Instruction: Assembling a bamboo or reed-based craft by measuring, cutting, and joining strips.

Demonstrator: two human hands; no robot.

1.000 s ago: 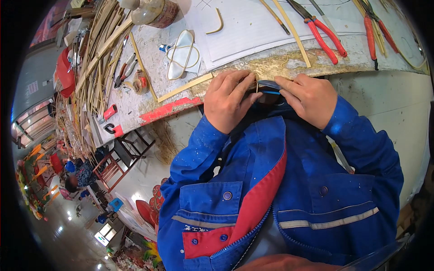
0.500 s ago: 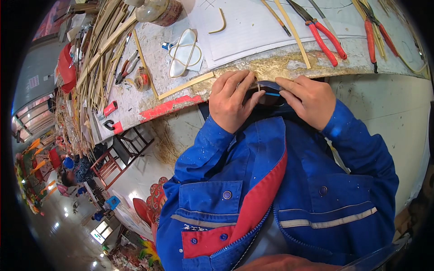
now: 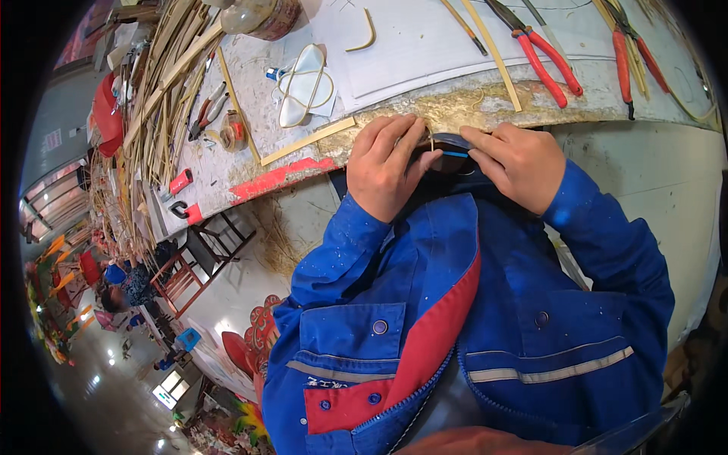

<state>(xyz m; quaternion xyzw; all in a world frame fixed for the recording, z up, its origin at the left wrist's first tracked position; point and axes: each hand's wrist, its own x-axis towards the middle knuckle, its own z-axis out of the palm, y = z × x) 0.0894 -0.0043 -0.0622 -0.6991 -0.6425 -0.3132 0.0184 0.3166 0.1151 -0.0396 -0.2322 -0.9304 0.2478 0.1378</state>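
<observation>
At the table's near edge, my left hand [image 3: 384,168] is closed, with a thin pale strip [image 3: 432,142] pinched at its thumb and fingertips. Across a small gap, my right hand [image 3: 522,165] has thumb and forefinger curled towards each other; what they hold, if anything, is too small to name. Between and below the hands shows a dark rounded thing [image 3: 449,163], with a narrow bright blue bar [image 3: 455,155] across it that reaches towards my right thumb. The fingers partly hide both.
The worktable [image 3: 425,114] carries red-handled pliers [image 3: 544,62], more red-handled cutters [image 3: 623,61], a flat bamboo strip [image 3: 307,142], a tape roll [image 3: 233,133], a white oval piece with looped strips [image 3: 305,87], a bottle [image 3: 262,15] and a heap of bamboo sticks [image 3: 163,83]. Chairs [image 3: 199,258] stand beyond.
Both hands stay almost in place at the table edge. The thin strip at my left fingertips stands a little more upright. Things on the table's left side sit slightly further left in view.
</observation>
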